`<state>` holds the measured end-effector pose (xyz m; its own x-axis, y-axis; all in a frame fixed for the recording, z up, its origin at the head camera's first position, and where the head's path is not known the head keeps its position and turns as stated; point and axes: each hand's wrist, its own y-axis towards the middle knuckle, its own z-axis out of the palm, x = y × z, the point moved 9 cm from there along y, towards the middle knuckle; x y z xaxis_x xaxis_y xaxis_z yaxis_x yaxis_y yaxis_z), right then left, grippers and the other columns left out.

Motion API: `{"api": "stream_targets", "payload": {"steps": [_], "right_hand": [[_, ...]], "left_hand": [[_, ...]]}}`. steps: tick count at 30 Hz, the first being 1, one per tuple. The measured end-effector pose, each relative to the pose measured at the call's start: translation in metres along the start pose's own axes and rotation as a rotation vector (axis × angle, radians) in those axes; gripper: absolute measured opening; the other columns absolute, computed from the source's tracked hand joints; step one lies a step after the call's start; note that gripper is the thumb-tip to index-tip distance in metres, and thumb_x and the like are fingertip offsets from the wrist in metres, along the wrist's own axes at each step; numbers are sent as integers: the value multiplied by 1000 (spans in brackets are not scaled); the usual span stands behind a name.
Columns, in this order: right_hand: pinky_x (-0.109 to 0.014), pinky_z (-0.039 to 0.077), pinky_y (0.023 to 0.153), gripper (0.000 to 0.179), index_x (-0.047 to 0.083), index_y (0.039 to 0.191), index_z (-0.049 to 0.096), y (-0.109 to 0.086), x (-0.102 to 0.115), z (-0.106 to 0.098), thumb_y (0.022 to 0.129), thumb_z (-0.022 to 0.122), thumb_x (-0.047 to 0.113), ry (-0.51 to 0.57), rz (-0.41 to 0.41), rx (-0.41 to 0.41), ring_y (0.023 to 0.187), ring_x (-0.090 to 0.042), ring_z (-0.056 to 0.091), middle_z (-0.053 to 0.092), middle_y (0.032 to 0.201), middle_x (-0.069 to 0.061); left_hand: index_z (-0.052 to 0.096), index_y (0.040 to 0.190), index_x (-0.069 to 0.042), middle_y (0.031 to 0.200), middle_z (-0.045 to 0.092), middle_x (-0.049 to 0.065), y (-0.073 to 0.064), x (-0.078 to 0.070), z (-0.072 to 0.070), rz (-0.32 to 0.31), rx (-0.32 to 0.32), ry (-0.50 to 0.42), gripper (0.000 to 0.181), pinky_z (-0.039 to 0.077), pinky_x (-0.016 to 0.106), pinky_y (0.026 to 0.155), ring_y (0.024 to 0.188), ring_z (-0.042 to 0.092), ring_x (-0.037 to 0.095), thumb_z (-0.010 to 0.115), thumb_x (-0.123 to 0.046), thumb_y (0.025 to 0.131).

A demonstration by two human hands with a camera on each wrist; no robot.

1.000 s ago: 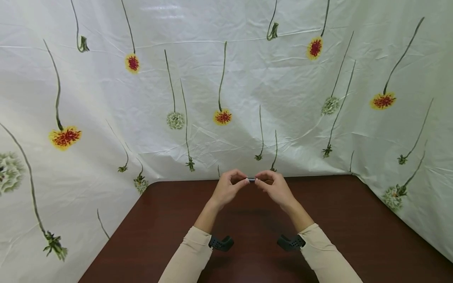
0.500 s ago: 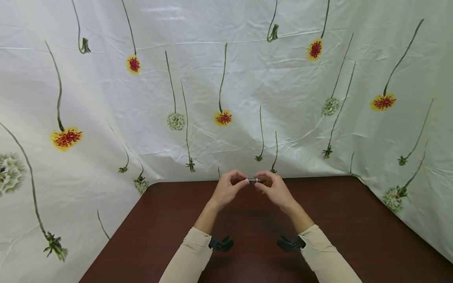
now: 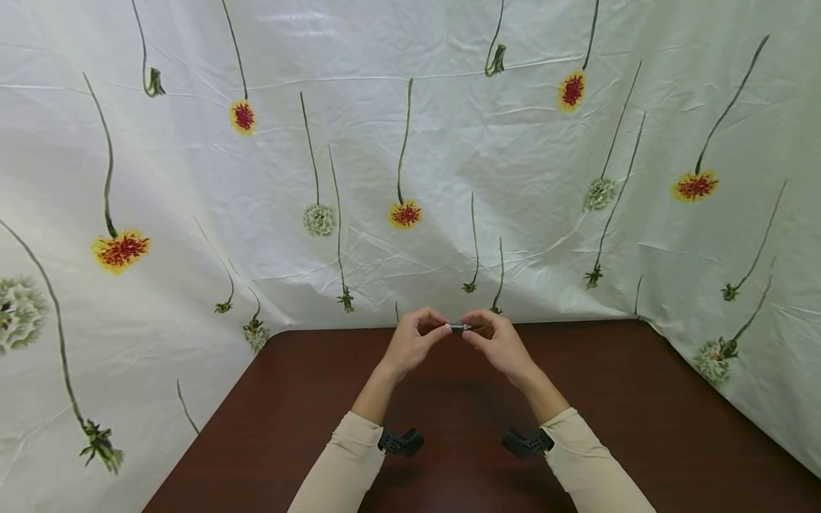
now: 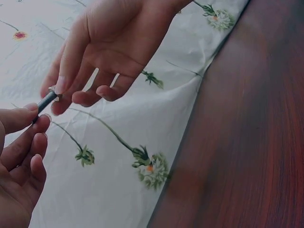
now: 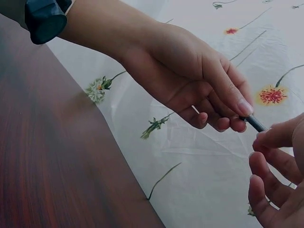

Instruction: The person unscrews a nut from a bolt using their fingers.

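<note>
Both hands meet above the far part of the table, with a dark threaded bolt (image 3: 456,326) lying level between them. My left hand (image 3: 410,342) pinches one end of the bolt between thumb and fingertips; its end is covered there. At the other end, my right hand (image 3: 500,342) pinches a small silvery nut (image 3: 467,327) around the thread. In the left wrist view, the bolt's bare thread (image 4: 46,101) runs between the hands, and the right thumb partly covers the nut. The right wrist view shows the thread (image 5: 256,124), but the right fingers hide the nut.
A dark red-brown table (image 3: 449,456) lies beneath the hands. Behind and beside it hangs a pale cloth (image 3: 359,157) printed with flowers. Each forearm wears a dark strap, the left strap (image 3: 400,442) and the right strap (image 3: 527,442).
The right fingers have shifted slightly at the nut, which shows more than a second ago. The left hand keeps its hold on the bolt, and both arms stay in place.
</note>
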<state>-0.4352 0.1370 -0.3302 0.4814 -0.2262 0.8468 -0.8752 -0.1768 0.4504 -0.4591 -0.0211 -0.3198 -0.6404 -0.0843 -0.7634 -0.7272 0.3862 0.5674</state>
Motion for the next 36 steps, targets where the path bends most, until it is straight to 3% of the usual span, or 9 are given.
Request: {"api": "stream_targets", "payload": {"steps": [3,7,11,15,20,23,26,31,36], "right_hand": [[-51,54,83,35,0,134,62,-1,0,0,101,68,10,8,9,5,103,-38,66,66,127,-23],[-59,52,87,31,-3,128,66,-2,2,-1,104,66,15,8,38,-17,98,-34,68,71,115,-20],[-50,55,82,21,-3,119,69,-1,3,-2,102,67,10,-2,19,-24,93,-29,68,73,110,-19],[-38,54,77,29,-1,126,65,0,0,-2,99,70,7,-2,5,-15,95,-29,67,70,119,-20],[-51,55,84,27,-3,125,67,1,-3,-1,104,66,14,-8,47,-25,100,-37,67,73,111,-18],[-60,52,86,22,-7,120,68,1,-3,-1,104,64,8,-12,43,-25,100,-44,65,72,109,-21],[-58,53,82,23,-9,123,64,1,-1,-1,101,65,0,-10,25,-17,100,-48,64,69,114,-25],[-45,55,80,31,-4,130,64,0,-1,0,103,66,12,-24,40,-17,98,-34,67,72,114,-19],[-49,55,83,27,-3,121,70,0,-3,-1,105,64,18,-19,46,-28,95,-28,67,74,107,-14]], "left_hand": [[72,106,4,97,75,8,0,0,0,2,0,2,14,50,35,80,89,66,20,73,-7,97],[72,106,4,97,75,7,1,0,0,-1,1,7,14,51,37,80,89,66,21,73,-7,97],[73,106,2,98,75,9,0,-1,0,-4,3,15,13,50,38,80,90,66,23,74,-8,97],[73,106,2,99,75,13,0,-2,0,-7,-7,12,13,50,37,79,90,66,25,74,-7,97],[71,106,6,100,73,19,0,-1,0,-11,-9,14,12,49,36,79,92,66,32,72,-2,97],[70,106,9,100,73,23,1,-1,2,-20,10,20,12,49,37,79,92,66,36,70,3,96],[69,106,11,100,72,24,2,-1,2,-24,21,20,12,49,37,80,92,65,37,69,4,96],[70,108,8,101,73,21,0,-1,1,-20,5,12,14,49,37,81,93,66,35,71,-1,97],[72,108,4,102,74,17,-1,-1,1,-16,-2,1,14,49,38,81,93,67,32,74,-6,97]]}}
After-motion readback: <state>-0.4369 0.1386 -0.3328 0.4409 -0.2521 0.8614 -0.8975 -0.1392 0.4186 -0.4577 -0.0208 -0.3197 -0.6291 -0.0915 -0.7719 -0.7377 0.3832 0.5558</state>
